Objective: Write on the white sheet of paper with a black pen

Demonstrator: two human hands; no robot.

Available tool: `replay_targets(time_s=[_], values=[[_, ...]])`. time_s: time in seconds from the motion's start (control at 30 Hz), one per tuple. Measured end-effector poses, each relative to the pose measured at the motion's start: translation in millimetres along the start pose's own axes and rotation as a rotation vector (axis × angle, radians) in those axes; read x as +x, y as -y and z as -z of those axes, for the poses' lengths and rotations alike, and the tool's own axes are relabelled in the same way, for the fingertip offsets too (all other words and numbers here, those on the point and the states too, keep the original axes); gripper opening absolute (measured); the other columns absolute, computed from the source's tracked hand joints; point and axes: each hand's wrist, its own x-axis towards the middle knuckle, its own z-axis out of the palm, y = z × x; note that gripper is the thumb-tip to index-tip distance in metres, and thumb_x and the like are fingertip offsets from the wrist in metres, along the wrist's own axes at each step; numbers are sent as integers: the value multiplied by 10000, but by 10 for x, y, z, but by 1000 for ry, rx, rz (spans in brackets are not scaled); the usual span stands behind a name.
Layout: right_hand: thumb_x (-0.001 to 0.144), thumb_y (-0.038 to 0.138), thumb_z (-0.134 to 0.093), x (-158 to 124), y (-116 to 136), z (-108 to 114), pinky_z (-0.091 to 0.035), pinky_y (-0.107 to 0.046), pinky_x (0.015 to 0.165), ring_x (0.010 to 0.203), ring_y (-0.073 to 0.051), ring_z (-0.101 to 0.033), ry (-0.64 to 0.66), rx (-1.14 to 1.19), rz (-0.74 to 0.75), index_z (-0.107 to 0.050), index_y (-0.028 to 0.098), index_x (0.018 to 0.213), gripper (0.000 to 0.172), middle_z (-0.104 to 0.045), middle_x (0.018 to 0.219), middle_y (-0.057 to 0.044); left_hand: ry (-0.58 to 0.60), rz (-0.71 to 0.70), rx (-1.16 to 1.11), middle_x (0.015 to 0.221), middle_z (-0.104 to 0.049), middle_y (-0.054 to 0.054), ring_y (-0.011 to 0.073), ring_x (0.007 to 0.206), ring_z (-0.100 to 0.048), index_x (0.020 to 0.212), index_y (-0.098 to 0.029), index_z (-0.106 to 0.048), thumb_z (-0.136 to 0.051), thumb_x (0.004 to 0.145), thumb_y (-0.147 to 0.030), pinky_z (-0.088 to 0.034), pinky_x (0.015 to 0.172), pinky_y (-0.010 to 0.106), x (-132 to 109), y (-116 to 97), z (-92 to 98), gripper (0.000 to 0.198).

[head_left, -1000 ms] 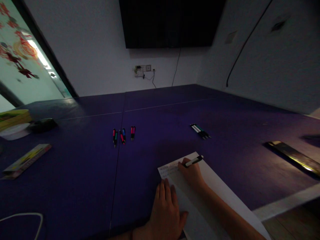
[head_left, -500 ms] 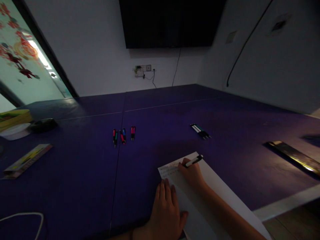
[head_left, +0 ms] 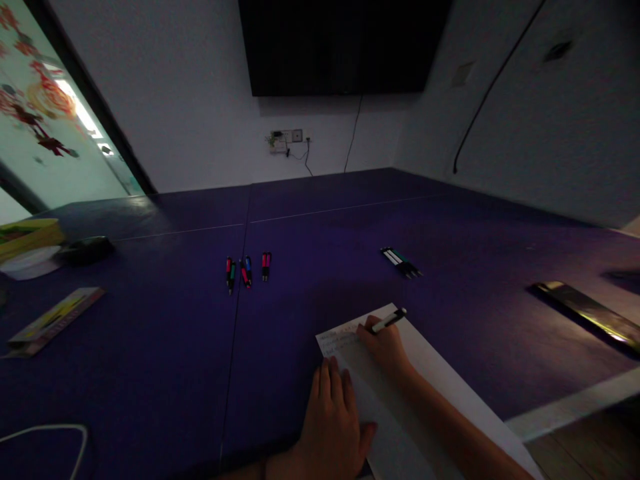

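Observation:
My right hand (head_left: 383,348) grips a white pen (head_left: 389,321) with a black cap end, its tip down on a white sheet of paper (head_left: 425,380) near the sheet's far left corner, where a few faint handwritten lines show. Flat on the paper's left edge lies my left hand (head_left: 333,420), fingers stretched out and holding the sheet still. The sheet lies at an angle on a dark purple table (head_left: 175,333), near its front edge.
Several coloured markers (head_left: 247,269) lie mid-table, and a small bundle of pens (head_left: 400,261) to the right. A flat box (head_left: 53,321), a yellow tray (head_left: 25,233) and a white cable (head_left: 45,440) sit at the left. A shiny dark strip (head_left: 585,313) lies far right.
My right hand with the pen has shifted very slightly along the line of writing. My left hand has stayed put.

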Motion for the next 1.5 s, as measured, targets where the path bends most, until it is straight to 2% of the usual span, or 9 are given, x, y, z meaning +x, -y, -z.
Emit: replay_targets(time_s=[0.4,0.8,1.1,1.5], values=[[572,291,-424,3,8,-11,-274,-244,414,387,-110,-364,-19,-10,-16,-361,219,436,167,-383,373,29,28,-5,-20,1194,-443,245,351,1105,-396,1150,-18,-466,-370,763,-521,-362,860,451,26,9,41,641],[594,303,-435,-9,2,-7,-266,-234,411,386,-105,-358,-16,-14,-18,-356,218,435,197,-371,369,37,33,-9,-20,1191,-439,258,352,1106,-395,1143,-11,-470,-344,772,-529,-357,866,445,18,8,33,650],[600,331,-442,6,-19,-5,-264,-238,408,387,-108,-369,-67,0,-44,-375,210,425,224,-375,363,30,58,1,-37,1193,-422,276,367,1112,-385,1140,-2,-476,-338,771,-532,-377,860,448,38,-1,55,660],[583,270,-446,5,-34,-9,-272,-236,430,406,-101,-371,-42,-34,-9,-355,210,439,180,-382,394,35,69,3,-47,1188,-426,278,371,1110,-384,1146,-4,-474,-315,777,-535,-382,864,456,34,7,58,666]])
